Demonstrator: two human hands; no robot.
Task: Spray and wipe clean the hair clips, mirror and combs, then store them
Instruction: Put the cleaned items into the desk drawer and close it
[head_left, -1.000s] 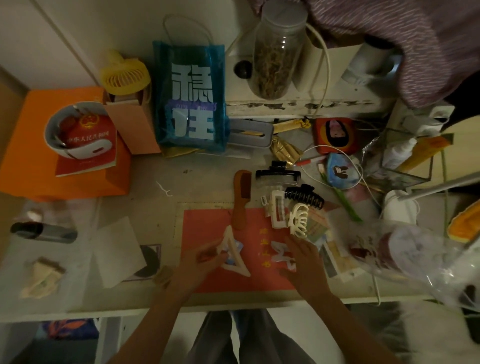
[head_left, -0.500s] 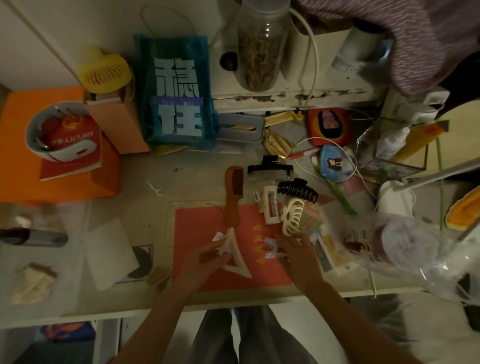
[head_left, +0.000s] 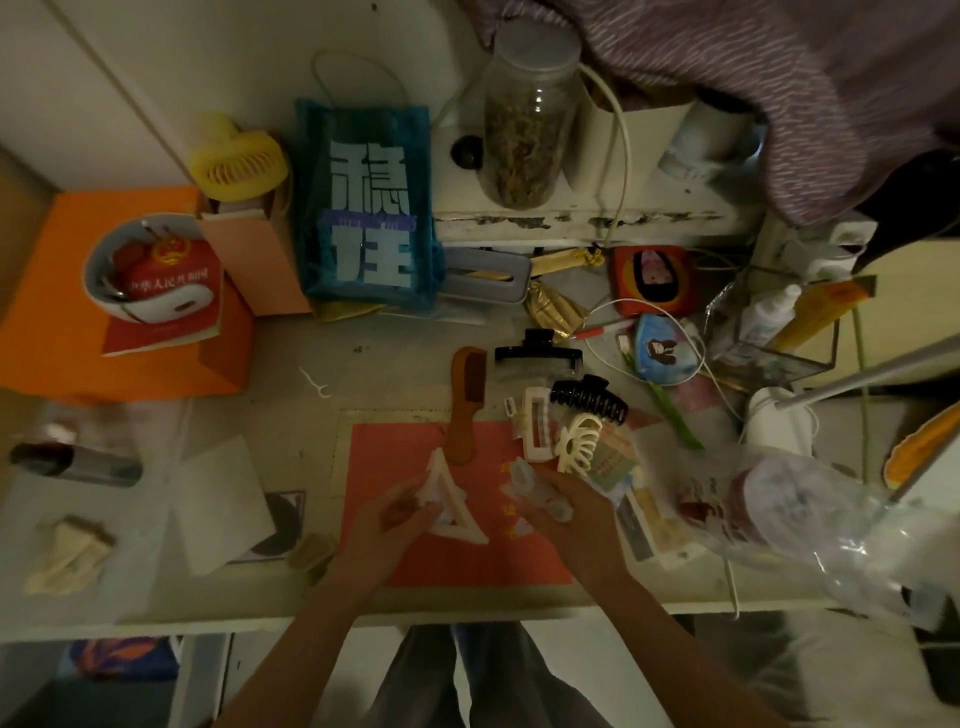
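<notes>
Dim cluttered desk (head_left: 291, 364), red mat (head_left: 395, 447) at front edge. L to R: your left hand (head_left: 395, 512) pinches triangular clip (head_left: 452, 499); right hand (head_left: 566, 504) grips clear clip (head_left: 530, 486). Comb (head_left: 467, 400), other clips (head_left: 576, 421) just behind. Step: prob. sorting/wiping clips; next needs spray + cloth.

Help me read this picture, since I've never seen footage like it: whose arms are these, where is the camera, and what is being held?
No machine here: a person wears a camera on the head, looking down at their own hands over a cluttered desk. The left hand holds a cream triangular hair clip above a red mat. The right hand grips a small clear clip. Behind them lie a brown comb, a black claw clip, a cream claw clip and a white rectangular clip.
</notes>
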